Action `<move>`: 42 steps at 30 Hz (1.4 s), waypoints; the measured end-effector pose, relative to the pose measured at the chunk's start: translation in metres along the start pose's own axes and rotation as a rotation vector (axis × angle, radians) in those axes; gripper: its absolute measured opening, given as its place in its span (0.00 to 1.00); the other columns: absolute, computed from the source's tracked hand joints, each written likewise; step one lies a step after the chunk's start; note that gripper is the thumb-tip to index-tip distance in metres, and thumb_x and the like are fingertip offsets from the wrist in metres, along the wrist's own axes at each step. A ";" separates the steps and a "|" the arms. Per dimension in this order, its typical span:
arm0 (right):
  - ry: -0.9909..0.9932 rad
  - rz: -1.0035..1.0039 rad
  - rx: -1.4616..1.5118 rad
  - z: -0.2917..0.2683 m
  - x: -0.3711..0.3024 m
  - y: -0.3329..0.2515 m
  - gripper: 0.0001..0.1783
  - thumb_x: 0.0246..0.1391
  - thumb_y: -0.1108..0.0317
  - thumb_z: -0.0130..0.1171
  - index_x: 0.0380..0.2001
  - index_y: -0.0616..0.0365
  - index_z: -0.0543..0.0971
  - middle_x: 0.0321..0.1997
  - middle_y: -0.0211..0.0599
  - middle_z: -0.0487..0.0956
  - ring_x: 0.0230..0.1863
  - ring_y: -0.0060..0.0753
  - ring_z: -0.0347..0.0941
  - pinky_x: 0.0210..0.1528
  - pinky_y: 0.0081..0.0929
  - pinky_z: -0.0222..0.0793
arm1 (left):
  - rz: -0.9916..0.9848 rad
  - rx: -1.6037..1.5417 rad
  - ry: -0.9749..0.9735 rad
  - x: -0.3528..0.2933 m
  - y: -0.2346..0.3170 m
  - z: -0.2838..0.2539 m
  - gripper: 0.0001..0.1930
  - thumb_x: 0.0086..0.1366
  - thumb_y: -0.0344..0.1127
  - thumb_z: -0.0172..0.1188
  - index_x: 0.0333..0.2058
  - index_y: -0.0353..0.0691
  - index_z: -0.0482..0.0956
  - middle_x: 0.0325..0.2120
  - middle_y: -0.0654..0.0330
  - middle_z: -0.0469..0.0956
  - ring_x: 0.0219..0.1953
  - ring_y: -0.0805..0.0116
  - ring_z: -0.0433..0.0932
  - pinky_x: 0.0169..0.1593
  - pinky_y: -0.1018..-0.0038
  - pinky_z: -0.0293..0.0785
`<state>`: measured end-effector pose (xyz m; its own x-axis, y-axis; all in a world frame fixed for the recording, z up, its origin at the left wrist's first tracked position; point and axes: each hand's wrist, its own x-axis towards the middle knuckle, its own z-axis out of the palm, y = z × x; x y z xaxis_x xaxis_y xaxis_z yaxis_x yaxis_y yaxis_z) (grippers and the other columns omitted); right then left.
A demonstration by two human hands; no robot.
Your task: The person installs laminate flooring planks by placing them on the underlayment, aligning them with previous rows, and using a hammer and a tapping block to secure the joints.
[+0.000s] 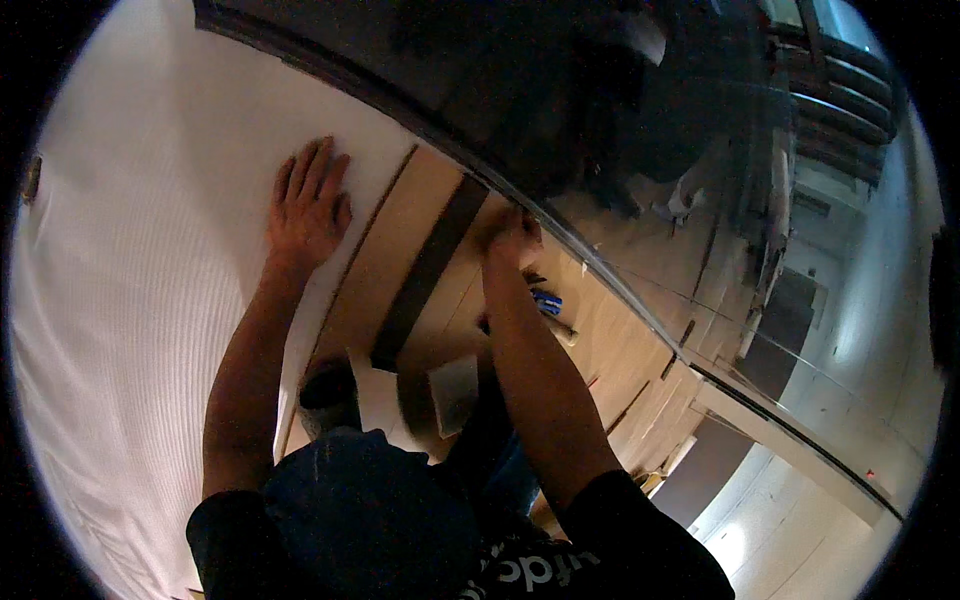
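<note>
My left hand (308, 210) lies flat, fingers spread, on a white ribbed cloth-like surface (150, 260) that fills the left side. My right hand (515, 238) is low beside the edge of a large dark glossy panel (480, 80). Its fingers are curled in, and shadow hides whatever they may hold. Just below that hand, partly behind my right forearm, is a small blue and black object (546, 302) whose kind I cannot make out. Between my arms runs a dark strip (430, 275) across the tan floor (380, 245).
Near my legs is a pale, box-like piece (455, 395). The glossy panel's long edge (610, 280) slants down to the right, with reflections in its surface. Dark curved slats (840, 90) stand at the upper right.
</note>
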<state>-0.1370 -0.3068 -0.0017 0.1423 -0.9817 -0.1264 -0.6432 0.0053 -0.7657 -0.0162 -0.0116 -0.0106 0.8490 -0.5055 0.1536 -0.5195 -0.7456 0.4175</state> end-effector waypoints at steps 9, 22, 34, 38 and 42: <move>0.020 0.045 0.050 0.007 0.010 0.011 0.16 0.60 0.64 0.65 0.45 0.65 0.86 0.45 0.46 0.87 0.43 0.42 0.82 0.48 0.37 0.75 | 0.000 0.013 0.001 0.001 0.002 -0.004 0.26 0.66 0.39 0.57 0.63 0.45 0.72 0.72 0.56 0.62 0.74 0.57 0.59 0.75 0.53 0.53; 0.007 0.166 0.001 0.007 0.008 0.002 0.18 0.59 0.61 0.65 0.47 0.63 0.86 0.47 0.42 0.86 0.47 0.40 0.81 0.50 0.36 0.74 | -0.022 -0.002 -0.009 -0.002 0.003 0.001 0.27 0.66 0.39 0.58 0.64 0.47 0.72 0.71 0.57 0.62 0.74 0.58 0.59 0.75 0.53 0.52; -0.013 0.181 0.213 0.011 0.054 0.047 0.20 0.55 0.67 0.64 0.50 0.63 0.83 0.52 0.39 0.84 0.48 0.36 0.78 0.50 0.37 0.72 | 0.001 0.002 -0.022 0.001 0.002 -0.006 0.27 0.67 0.39 0.56 0.65 0.45 0.70 0.71 0.53 0.62 0.73 0.54 0.59 0.75 0.51 0.53; 0.061 0.184 0.351 -0.005 0.098 0.083 0.16 0.59 0.64 0.62 0.48 0.61 0.83 0.49 0.38 0.84 0.45 0.36 0.77 0.49 0.35 0.71 | 0.043 -0.054 0.018 0.010 0.013 -0.001 0.28 0.67 0.38 0.55 0.66 0.44 0.69 0.71 0.51 0.62 0.73 0.52 0.59 0.75 0.50 0.52; -0.238 0.102 -0.102 -0.021 0.041 0.039 0.15 0.63 0.61 0.61 0.47 0.57 0.84 0.47 0.36 0.84 0.41 0.35 0.78 0.46 0.34 0.72 | 0.012 -0.014 -0.001 -0.002 0.001 -0.001 0.28 0.67 0.39 0.56 0.66 0.45 0.70 0.72 0.53 0.61 0.74 0.54 0.58 0.75 0.51 0.51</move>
<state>-0.1725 -0.3510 -0.0236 0.2381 -0.9047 -0.3532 -0.7341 0.0705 -0.6754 -0.0180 -0.0106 -0.0097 0.8424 -0.5152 0.1580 -0.5286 -0.7331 0.4280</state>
